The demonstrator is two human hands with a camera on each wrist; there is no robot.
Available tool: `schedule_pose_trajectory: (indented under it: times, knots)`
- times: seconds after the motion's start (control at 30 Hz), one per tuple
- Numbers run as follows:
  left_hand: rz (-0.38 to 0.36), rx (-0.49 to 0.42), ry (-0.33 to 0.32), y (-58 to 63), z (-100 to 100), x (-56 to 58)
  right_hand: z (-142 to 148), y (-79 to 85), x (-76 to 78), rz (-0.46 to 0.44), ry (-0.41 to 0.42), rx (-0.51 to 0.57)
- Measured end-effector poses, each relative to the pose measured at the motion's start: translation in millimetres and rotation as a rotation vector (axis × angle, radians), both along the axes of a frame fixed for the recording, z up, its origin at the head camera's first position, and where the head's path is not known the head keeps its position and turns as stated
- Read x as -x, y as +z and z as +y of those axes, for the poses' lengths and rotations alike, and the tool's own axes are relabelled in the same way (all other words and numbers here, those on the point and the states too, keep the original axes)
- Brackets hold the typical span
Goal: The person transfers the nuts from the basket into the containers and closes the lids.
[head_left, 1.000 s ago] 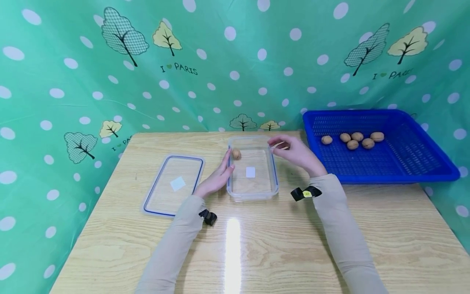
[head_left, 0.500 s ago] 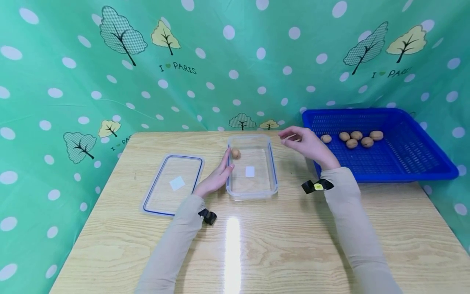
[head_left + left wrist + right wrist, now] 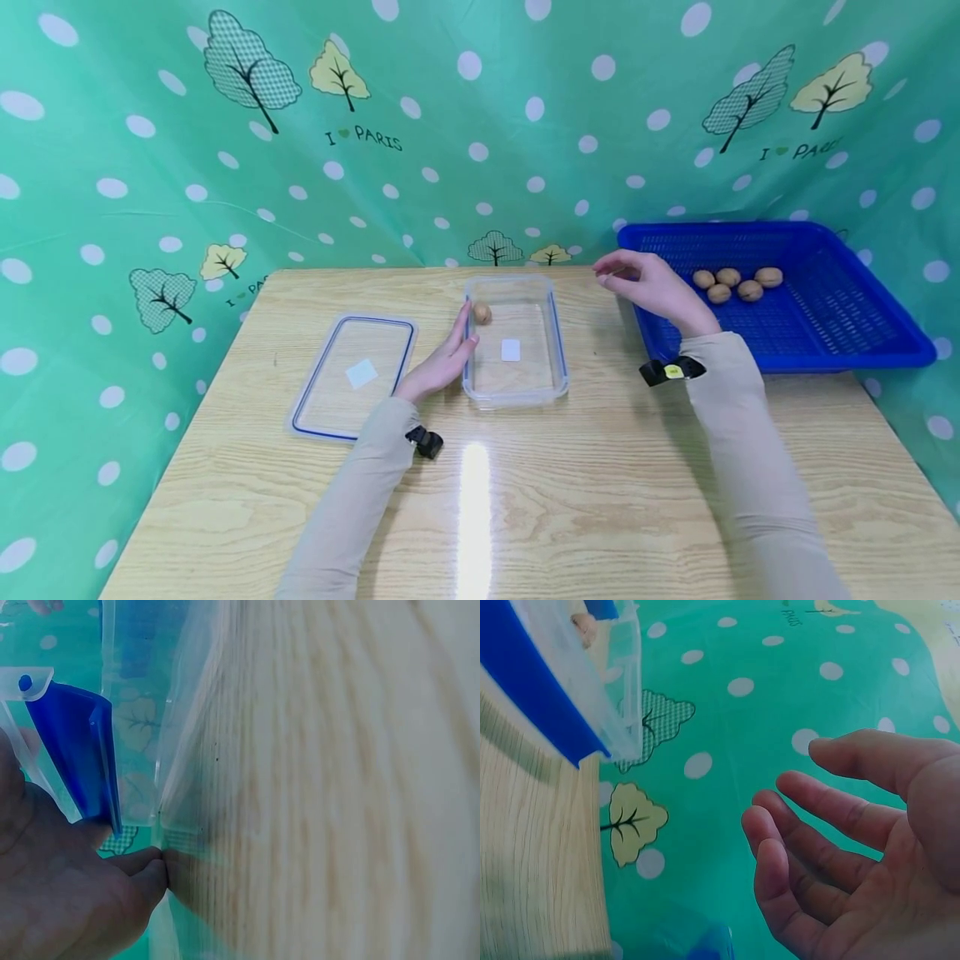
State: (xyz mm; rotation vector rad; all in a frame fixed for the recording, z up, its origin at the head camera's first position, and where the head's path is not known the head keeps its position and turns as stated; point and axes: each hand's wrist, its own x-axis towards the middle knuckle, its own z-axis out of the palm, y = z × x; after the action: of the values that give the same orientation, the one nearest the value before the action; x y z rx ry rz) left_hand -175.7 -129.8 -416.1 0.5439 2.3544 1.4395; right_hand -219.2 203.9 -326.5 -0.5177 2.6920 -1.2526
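A clear rectangular food container stands on the table with one walnut in its far left corner. Against the container's left side rests my left hand, fingers extended along the wall and thumb at the rim. The left wrist view shows this hand beside a blue latch flap. My right hand hovers over the left edge of a blue plastic basket. Nothing is between its loosely bent fingers in the right wrist view. Several walnuts lie in the basket.
The container's clear lid, with a blue seal and a white sticker, lies flat on the wooden table to the left. A green dotted cloth hangs behind the table's far edge.
My right hand has moved right from the container's rim to the basket's left edge, now covering the leftmost walnut there. The left hand and the container have stayed in place.
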Motion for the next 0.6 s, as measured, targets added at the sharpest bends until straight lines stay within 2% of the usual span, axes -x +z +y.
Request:
schedule_pose_trajectory:
  times: [0.1, 0.17, 0.2, 0.37, 0.4, 0.43, 0.6]
  knots:
    - [0.009, -0.004, 0.020, -15.5, -1, 5.3, 6, 2.1, -0.2, -0.011, -0.001, -0.026]
    - [0.017, -0.003, 0.029, -21.3, -2, 7.1, 9, 4.5, -0.2, -0.015, -0.010, -0.038]
    - [0.009, -0.003, 0.028, -17.2, -1, 5.4, 11, 5.2, 0.2, -0.018, -0.014, -0.044]
    - [0.009, -0.008, 0.032, -17.8, -1, 5.6, 22, 10.4, 0.6, -0.013, -0.027, -0.085]
    - [0.011, -0.008, 0.032, -18.2, -1, 6.1, 24, 11.5, 0.2, -0.014, -0.030, -0.093]
    - [0.021, -0.009, 0.034, -23.7, -2, 8.2, 26, 12.8, -0.3, -0.017, -0.032, -0.098]
    - [0.017, -0.014, 0.036, -25.6, -1, 8.7, 40, 12.8, 2.7, -0.066, -0.038, -0.070]
